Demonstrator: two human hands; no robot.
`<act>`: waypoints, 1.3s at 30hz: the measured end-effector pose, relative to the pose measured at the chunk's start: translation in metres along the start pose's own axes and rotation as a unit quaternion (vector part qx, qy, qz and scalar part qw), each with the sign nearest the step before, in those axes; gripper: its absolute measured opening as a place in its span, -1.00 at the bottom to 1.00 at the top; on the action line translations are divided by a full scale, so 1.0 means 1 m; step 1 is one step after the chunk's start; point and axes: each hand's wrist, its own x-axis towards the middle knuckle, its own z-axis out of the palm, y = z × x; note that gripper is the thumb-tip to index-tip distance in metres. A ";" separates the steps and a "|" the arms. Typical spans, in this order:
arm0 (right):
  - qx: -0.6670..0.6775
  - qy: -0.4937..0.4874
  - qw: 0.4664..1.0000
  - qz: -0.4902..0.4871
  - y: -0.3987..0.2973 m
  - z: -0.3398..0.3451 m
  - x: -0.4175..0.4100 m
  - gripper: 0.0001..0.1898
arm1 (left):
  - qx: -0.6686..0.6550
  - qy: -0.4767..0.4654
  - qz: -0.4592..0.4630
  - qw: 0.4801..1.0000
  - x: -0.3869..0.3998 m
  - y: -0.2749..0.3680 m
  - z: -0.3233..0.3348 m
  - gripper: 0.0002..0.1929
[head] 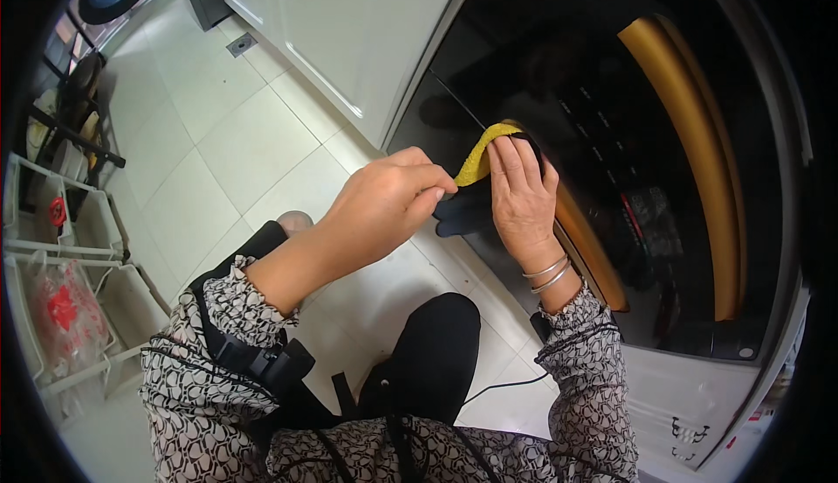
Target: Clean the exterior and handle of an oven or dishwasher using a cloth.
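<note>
A yellow cleaning cloth (481,152) lies bent over the end of the lower gold handle (586,254) on a glossy black appliance front (556,77). My right hand (524,198), with two silver bangles at the wrist, presses its fingers on the cloth. From the left, my left hand (406,188) pinches the cloth's lower corner between thumb and fingers. A second curved gold handle (700,169) runs along the same black front, beyond a strip of small printed marks and a display. Part of the cloth is hidden behind my right fingers.
White cabinet doors (327,25) adjoin the black front. White plastic baskets (65,221), one with a plastic bag (69,313), stand at the left on the tiled floor (229,136). A floor drain (241,44) is farther off. A black cable (507,386) runs near my knee.
</note>
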 end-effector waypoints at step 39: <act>-0.177 -0.109 0.899 0.386 -0.020 -0.139 -0.191 -0.45 | 0.015 -0.117 -0.038 0.992 0.001 -0.004 0.011 -0.83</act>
